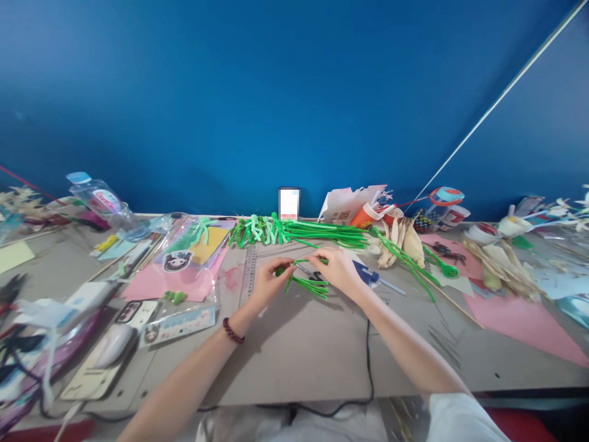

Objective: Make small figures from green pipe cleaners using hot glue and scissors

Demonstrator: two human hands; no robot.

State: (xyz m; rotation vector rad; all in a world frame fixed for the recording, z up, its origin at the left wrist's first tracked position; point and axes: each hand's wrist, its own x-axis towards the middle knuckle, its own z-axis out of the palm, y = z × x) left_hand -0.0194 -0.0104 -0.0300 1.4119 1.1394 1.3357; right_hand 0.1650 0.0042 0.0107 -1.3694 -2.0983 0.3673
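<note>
Between my two hands a short green pipe cleaner [302, 262] is stretched above the table. My left hand [270, 283] pinches its left end between thumb and fingertips. At the other end, my right hand [339, 269] is closed on it in the same way. Just below my fingers lie several green pipe cleaners [313, 287], and dark-handled scissors [315, 275] show partly between my hands. Behind them, a long bundle of green pipe cleaners [331, 232] lies beside a row of twisted light and dark green pieces [260, 230].
A blue glue gun [367, 272] rests by my right wrist, its cord crossing the table. A clear ruler [248, 276] lies left of my hands. A phone [289, 204] leans on the blue wall. Left are a bottle [103, 199] and a mouse [114, 345]; right, dried husks [401, 242].
</note>
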